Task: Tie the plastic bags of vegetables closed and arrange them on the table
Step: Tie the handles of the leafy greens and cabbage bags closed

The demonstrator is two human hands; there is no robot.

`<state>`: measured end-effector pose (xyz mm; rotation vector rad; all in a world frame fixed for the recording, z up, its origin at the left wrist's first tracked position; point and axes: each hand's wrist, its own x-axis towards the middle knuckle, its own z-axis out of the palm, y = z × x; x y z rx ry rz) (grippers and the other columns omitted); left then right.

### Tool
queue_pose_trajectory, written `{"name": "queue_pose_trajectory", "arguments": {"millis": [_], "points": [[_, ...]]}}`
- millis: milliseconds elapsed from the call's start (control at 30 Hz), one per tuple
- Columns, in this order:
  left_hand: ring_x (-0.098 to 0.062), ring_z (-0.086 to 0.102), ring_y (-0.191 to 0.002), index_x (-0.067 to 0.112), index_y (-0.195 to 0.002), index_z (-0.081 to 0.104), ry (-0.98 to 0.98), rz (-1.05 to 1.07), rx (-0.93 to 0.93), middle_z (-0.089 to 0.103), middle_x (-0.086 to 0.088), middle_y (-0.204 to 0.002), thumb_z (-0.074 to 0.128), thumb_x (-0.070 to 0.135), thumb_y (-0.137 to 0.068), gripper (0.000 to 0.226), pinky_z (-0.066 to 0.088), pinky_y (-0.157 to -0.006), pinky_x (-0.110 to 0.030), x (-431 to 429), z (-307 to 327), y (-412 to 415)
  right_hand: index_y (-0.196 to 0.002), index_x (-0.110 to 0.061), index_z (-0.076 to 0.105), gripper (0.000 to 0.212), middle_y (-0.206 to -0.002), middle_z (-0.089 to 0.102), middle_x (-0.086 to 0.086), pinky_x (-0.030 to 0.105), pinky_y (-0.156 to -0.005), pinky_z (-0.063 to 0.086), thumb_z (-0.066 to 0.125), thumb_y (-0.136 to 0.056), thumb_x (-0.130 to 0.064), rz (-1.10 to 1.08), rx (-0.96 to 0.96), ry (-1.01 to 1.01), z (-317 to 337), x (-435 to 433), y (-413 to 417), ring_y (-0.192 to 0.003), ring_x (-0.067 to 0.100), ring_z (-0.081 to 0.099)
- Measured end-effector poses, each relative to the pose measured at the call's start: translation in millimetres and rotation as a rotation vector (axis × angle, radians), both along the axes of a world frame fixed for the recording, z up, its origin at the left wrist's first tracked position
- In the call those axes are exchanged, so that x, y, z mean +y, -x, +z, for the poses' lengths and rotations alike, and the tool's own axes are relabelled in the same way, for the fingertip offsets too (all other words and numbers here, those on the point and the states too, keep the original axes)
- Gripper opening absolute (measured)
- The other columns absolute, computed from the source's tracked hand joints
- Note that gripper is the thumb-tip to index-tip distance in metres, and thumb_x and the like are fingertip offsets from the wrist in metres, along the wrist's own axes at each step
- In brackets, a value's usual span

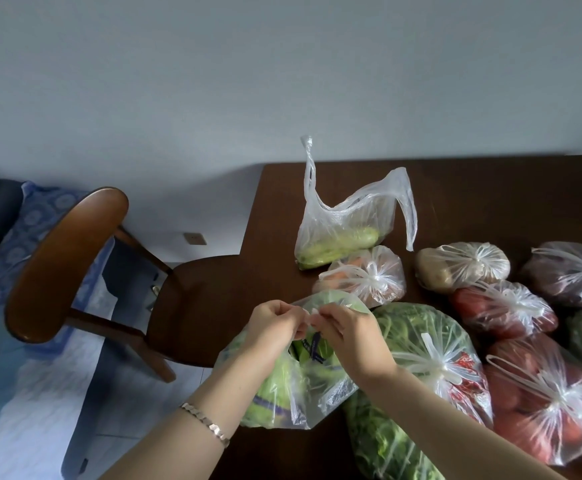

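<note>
A clear plastic bag of green vegetables (275, 393) stands at the near left edge of the dark wooden table (473, 188). My left hand (272, 327) and my right hand (348, 336) meet above it, each pinching one of the bag's handles at the top. An open bag with pale green cucumbers (341, 237) stands behind, its handles loose. To the right lie several knotted bags: carrots (365, 275), potatoes (459, 266), tomatoes (504, 310), leafy greens (431, 344).
More knotted bags of red and dark produce (570, 268) crowd the right side of the table. A wooden chair (85, 265) stands at the table's left edge. The far part of the table behind the bags is bare.
</note>
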<state>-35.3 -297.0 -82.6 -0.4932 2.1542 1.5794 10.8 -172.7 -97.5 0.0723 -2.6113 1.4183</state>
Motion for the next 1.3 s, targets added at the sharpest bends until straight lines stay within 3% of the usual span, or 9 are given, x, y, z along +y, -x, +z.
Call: {"name": "queue_pose_trajectory", "arguments": {"millis": [133,300,467,600,733,933,1000,1133,1300], "points": [[-0.009,0.051,-0.046,0.006,-0.071,0.058,0.187,-0.027,0.137,0.057,0.000,-0.055,0.056,0.006,-0.082,0.011,0.038,-0.039,-0.011,3,-5,1,-0.071,-0.009,0.059,0.032,-0.076,0.057,0.002,0.013,-0.066,0.037,0.046,-0.089,-0.031,0.004,0.164,-0.088,-1,-2,-3,-0.069,0.008,0.045],[-0.017,0.059,-0.068,0.008,-0.068,0.058,0.428,-0.065,0.302,0.066,-0.003,-0.070,0.054,0.006,-0.076,0.010,0.040,-0.054,-0.016,-23,-14,27,-0.054,-0.007,0.052,0.032,-0.078,0.056,0.001,0.014,-0.079,0.033,0.051,-0.083,-0.019,0.163,0.203,-0.083,-7,-4,-10,-0.082,0.010,0.042],[-0.026,0.060,-0.081,0.012,-0.070,0.059,0.630,-0.165,0.159,0.062,-0.006,-0.081,0.073,0.017,-0.075,0.016,0.046,-0.070,-0.029,-56,-39,41,-0.053,-0.014,0.052,0.027,-0.077,0.059,-0.007,0.026,-0.070,0.045,0.058,-0.079,-0.017,0.259,0.170,-0.271,-49,30,-32,-0.077,0.009,0.047],[-0.038,0.059,-0.083,0.002,-0.092,0.057,0.824,-0.008,0.329,0.060,-0.021,-0.096,0.059,0.005,-0.085,0.009,0.047,-0.064,-0.040,-99,-45,45,-0.054,-0.014,0.049,0.025,-0.070,0.057,-0.006,0.017,-0.064,0.045,0.059,-0.078,-0.013,0.331,0.142,-0.311,-59,35,-53,-0.066,0.007,0.048],[-0.034,0.065,-0.086,0.008,-0.100,0.059,0.667,-0.060,0.238,0.067,-0.016,-0.097,0.059,0.009,-0.085,0.016,0.053,-0.076,-0.039,-100,-39,53,-0.059,-0.013,0.048,0.028,-0.068,0.054,-0.001,0.016,-0.058,0.041,0.054,-0.085,-0.018,0.251,0.091,-0.241,-63,29,-41,-0.060,0.009,0.047],[-0.013,0.060,-0.083,0.019,-0.088,0.065,0.434,-0.629,0.070,0.064,0.002,-0.091,0.060,0.030,-0.083,0.013,0.045,-0.070,-0.026,-41,-30,31,-0.063,-0.010,0.051,0.031,-0.072,0.052,-0.004,0.024,-0.052,0.040,0.047,-0.086,-0.029,0.215,0.029,-0.211,-50,18,-16,-0.058,0.011,0.045],[-0.014,0.059,-0.082,0.021,-0.090,0.062,0.487,-0.731,0.029,0.063,0.002,-0.092,0.057,0.029,-0.080,0.013,0.047,-0.072,-0.028,-38,-27,31,-0.063,-0.010,0.051,0.034,-0.071,0.045,-0.010,0.025,-0.052,0.039,0.043,-0.085,-0.035,0.209,-0.005,-0.203,-47,19,-14,-0.058,0.010,0.042],[-0.018,0.059,-0.096,0.023,-0.109,0.059,0.632,-0.931,0.010,0.060,0.001,-0.111,0.055,0.020,-0.082,0.027,0.052,-0.084,-0.033,-38,-23,35,-0.063,-0.011,0.050,0.037,-0.071,0.041,-0.012,0.026,-0.054,0.041,0.039,-0.084,-0.040,0.219,-0.043,-0.195,-46,20,-16,-0.058,0.008,0.041],[-0.018,0.061,-0.094,0.022,-0.100,0.063,0.706,-1.063,-0.006,0.062,0.001,-0.103,0.055,0.016,-0.084,0.019,0.050,-0.079,-0.029,-34,-14,35,-0.065,-0.009,0.052,0.040,-0.075,0.043,-0.011,0.022,-0.054,0.038,0.038,-0.083,-0.042,0.241,-0.065,-0.205,-43,20,-18,-0.057,0.007,0.041]]}}
